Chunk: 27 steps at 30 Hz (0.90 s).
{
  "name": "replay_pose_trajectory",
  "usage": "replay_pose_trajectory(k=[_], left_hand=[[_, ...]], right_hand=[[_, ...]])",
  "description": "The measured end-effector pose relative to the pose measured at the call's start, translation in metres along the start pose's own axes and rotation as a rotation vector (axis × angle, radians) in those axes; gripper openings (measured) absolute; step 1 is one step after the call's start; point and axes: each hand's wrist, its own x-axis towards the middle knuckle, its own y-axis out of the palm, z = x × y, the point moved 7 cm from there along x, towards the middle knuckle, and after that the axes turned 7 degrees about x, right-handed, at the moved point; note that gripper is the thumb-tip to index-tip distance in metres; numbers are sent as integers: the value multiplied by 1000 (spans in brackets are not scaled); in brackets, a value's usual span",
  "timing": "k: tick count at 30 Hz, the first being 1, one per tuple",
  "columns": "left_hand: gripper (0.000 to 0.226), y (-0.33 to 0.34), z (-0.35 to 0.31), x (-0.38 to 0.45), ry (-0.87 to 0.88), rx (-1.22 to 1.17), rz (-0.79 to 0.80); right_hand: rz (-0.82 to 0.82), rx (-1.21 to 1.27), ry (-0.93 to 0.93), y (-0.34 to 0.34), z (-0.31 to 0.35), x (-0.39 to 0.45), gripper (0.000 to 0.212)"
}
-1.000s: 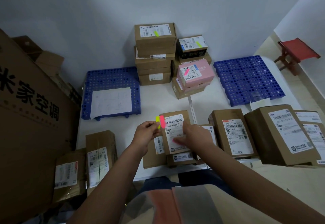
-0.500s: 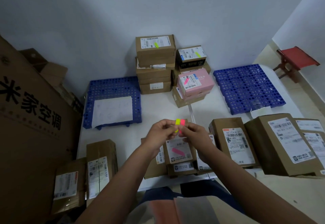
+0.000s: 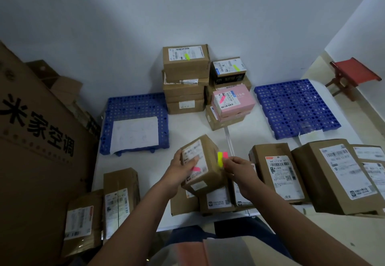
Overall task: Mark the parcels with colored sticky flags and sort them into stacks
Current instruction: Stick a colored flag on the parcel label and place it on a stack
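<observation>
Head view: my left hand [image 3: 180,170] grips a tilted brown parcel [image 3: 205,165], pink flag [image 3: 195,169] on its label, lifted above the parcels beneath. Just right, my right hand [image 3: 239,172] pinches yellow-and-pink sticky flags [image 3: 222,158] beside its edge.

**One head camera, looking down and forward**

You have a single wide-angle view, worn on your head and tilted down over the white tabletop [image 3: 198,124]. Your forearms enter from the bottom edge, close to the lens. The far wall [image 3: 187,11] curves across the top, and the floor with a red stool [image 3: 352,73] shows at right.
</observation>
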Motion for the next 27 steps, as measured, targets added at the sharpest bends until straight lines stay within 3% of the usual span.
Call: replay_pose_trajectory(k=[3, 6, 10, 13, 16, 19, 27], left_hand=[[65, 6, -1, 2, -24, -15, 1], [50, 10, -6, -1, -29, -215, 34], [53, 7, -25, -7, 9, -450, 174], [58, 5, -39, -3, 1, -497, 245], [66, 1, -62, 13, -7, -549, 162], [57, 19, -91, 31, -67, -465, 162], [53, 87, -160, 94, -113, -495, 74]], right_hand=[[14, 35, 47, 3, 1, -2, 20], [15, 141, 27, 3, 11, 0, 22], [67, 235, -20, 16, 30, 7, 18], [66, 357, -34, 13, 50, 20, 13], [-6, 521, -50, -10, 74, 35, 22], [-82, 639, -39, -32, 89, 44, 14], [-103, 741, -42, -67, 126, 65, 12]])
